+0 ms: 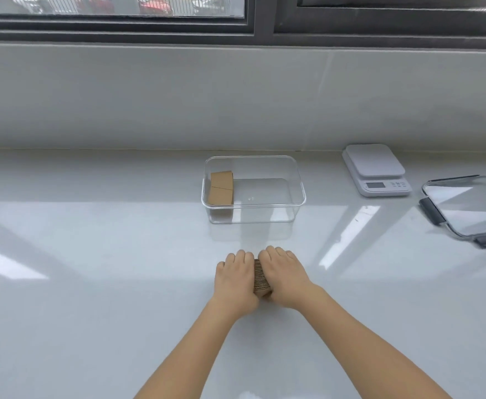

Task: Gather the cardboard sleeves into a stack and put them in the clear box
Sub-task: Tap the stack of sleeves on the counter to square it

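Note:
A stack of brown cardboard sleeves (261, 276) stands on edge on the white counter, pressed between my two hands. My left hand (236, 279) clasps its left side and my right hand (283, 273) its right side; only a narrow ribbed strip of the stack shows between them. Beyond my hands sits the clear box (297, 191), open on top. Inside it, against the left wall, lies another batch of cardboard sleeves (221, 187).
A white kitchen scale (375, 169) stands to the right of the box. The clear lid with grey clips (466, 208) lies at the far right. A tiled wall and a window ledge rise behind the counter.

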{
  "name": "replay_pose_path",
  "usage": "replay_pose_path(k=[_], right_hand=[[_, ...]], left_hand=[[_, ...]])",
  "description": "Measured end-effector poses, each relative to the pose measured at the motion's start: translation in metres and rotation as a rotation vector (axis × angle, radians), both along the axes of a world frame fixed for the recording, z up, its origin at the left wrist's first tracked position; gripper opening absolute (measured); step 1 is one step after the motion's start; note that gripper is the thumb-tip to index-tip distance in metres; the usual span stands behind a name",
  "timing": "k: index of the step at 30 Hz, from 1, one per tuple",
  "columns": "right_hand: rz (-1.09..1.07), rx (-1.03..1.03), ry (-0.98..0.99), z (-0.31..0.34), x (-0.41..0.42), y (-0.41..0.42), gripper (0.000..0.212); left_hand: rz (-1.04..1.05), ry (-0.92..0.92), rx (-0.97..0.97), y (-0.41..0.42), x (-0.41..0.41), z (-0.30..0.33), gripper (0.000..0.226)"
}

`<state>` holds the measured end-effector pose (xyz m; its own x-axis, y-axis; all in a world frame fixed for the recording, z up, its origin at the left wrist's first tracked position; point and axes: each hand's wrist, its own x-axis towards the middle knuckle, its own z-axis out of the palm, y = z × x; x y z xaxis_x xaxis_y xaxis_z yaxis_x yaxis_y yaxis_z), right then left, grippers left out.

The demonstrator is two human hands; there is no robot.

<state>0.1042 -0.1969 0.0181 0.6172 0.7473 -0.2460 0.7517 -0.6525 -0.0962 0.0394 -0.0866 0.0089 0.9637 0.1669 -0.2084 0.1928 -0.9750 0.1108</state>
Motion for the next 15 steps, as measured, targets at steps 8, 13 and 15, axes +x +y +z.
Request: replay_pose_path(k=[8, 13, 15], right_hand=[[-0.022, 0.141, -0.106, -0.004, 0.003, 0.004, 0.045], [-0.015, 0.037, -0.044, -0.020, 0.000, 0.005, 0.057], [-0.026, 0.050, -0.038, -0.022, 0.003, 0.005, 0.057]], left_hand=[[0.037, -0.136, 0.056, -0.005, 0.005, -0.001, 0.036], [0.080, -0.160, -0.031, -0.010, 0.003, -0.024, 0.037], [0.088, -0.169, -0.022, -0.010, 0.004, -0.025, 0.040]])
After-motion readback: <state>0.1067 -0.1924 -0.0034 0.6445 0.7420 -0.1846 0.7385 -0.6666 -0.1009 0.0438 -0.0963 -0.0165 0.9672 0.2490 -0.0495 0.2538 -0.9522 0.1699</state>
